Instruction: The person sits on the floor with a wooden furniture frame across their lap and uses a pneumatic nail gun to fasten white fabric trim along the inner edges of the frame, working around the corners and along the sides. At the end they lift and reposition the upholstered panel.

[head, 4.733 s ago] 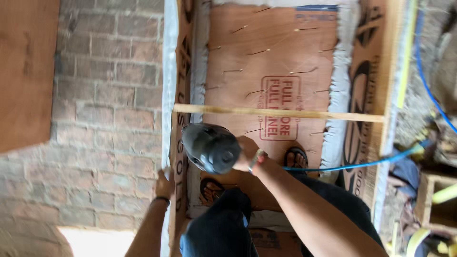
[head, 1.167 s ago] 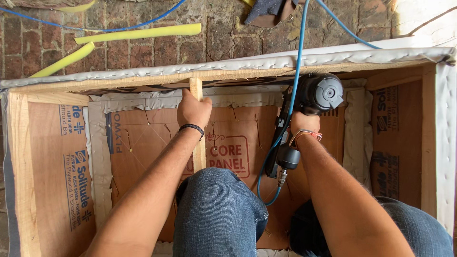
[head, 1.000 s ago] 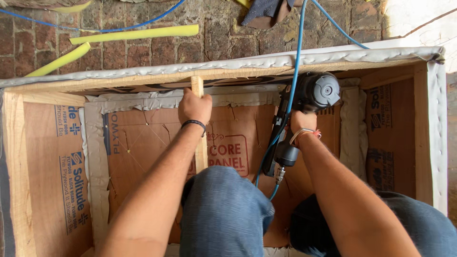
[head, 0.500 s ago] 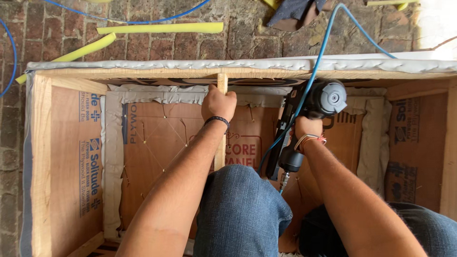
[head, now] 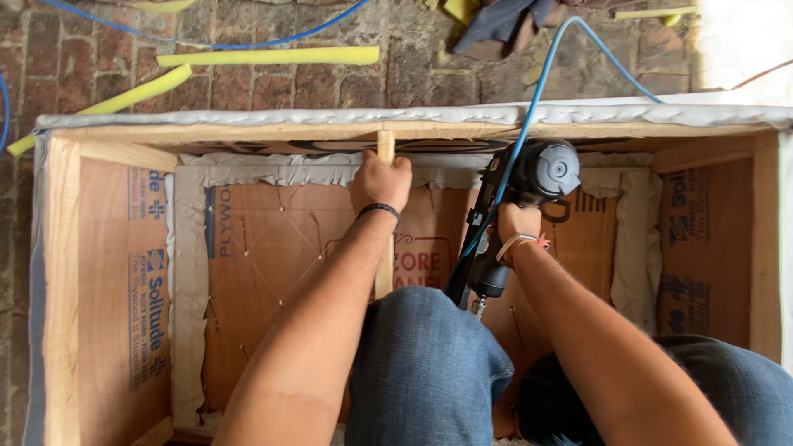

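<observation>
Plywood box walls [head: 99, 281] are hemming us in on the left, far and right sides as we are kneeling inside, with grey padding [head: 273, 171] lining the floor's edge and open room only between our knees and the far wall. We are closing our left hand [head: 381, 180] around a thin wooden strip [head: 385, 147], fingers wrapped together on it near its far end. The strip is lying with its long axis running straight away from us, its far tip touching the far rim of the box and its near end hiding behind our denim-clad knee [head: 425, 363]. Our right hand [head: 519, 227] is clamped on the grip of a black nail gun [head: 529, 177], which is standing just right of the strip, round magazine toward the far wall, its blue air hose [head: 541, 78] climbing out over the rim onto the brick paving [head: 273, 83], where yellow foam strips [head: 268, 56] are lying. Compared with half a second ago, we are seeing the box slightly lower and more centred, while both hands are keeping their holds on strip and gun.
</observation>
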